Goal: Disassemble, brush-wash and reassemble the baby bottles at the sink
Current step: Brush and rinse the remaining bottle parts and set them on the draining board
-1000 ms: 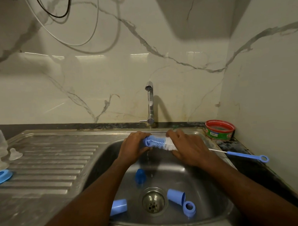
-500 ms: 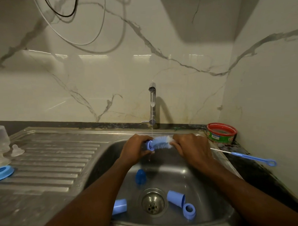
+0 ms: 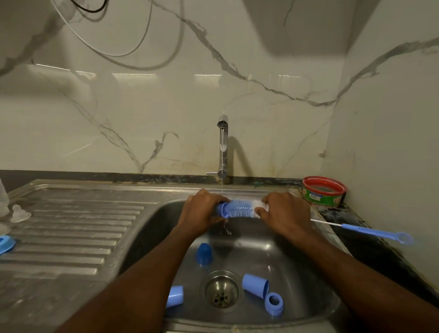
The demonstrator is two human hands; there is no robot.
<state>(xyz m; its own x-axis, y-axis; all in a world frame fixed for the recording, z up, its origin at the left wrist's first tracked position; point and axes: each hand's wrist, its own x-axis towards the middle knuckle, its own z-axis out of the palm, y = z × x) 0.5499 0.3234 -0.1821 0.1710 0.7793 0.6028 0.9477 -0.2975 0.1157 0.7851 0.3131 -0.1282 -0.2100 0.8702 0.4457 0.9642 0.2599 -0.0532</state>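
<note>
Far left of the grip, a blue ring (image 3: 1, 245) and a clear teat (image 3: 19, 213) are seen on the drainboard. The left hand (image 3: 200, 212) is clamped on the blue end of the bottle brush (image 3: 240, 208), the right hand (image 3: 282, 210) on its white end, under the tap's (image 3: 222, 146) thin stream. Below the grip, blue bottle parts (image 3: 255, 284) lie in the sink (image 3: 313, 310). Right of it, a slim brush (image 3: 375, 234) lies on the bench.

A home kitchen: steel sink (image 3: 150, 218), tap (image 3: 222, 146), marble-patterned wall tiles (image 3: 112, 107).
</note>
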